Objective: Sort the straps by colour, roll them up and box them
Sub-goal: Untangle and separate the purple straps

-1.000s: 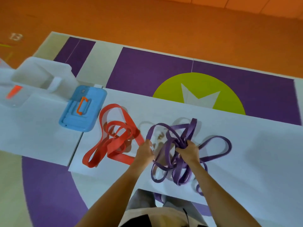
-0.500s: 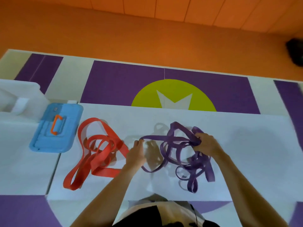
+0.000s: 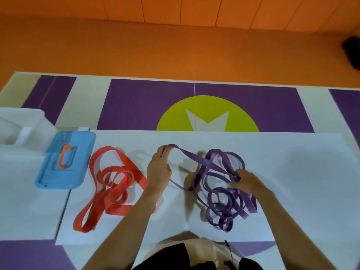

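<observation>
A tangle of purple straps (image 3: 224,193) lies on the white table (image 3: 292,182), right of centre. My left hand (image 3: 158,170) pinches one loop of a purple strap and holds it raised, up and to the left of the tangle. My right hand (image 3: 245,182) grips the tangle's right side. A heap of red straps (image 3: 115,184) lies to the left of my left forearm. A blue box lid with an orange handle (image 3: 65,160) lies flat further left. Part of a clear white box (image 3: 17,125) shows at the left edge.
A second white table (image 3: 25,201) adjoins on the left, with a narrow gap between. Beyond the tables lie purple, white and green floor mats (image 3: 206,112), then an orange floor. A dark object (image 3: 352,53) sits at the far right.
My left hand has pulled a purple loop up and left, away from the tangle. My right hand has slid down to the tangle's right side. The view shifted slightly.
</observation>
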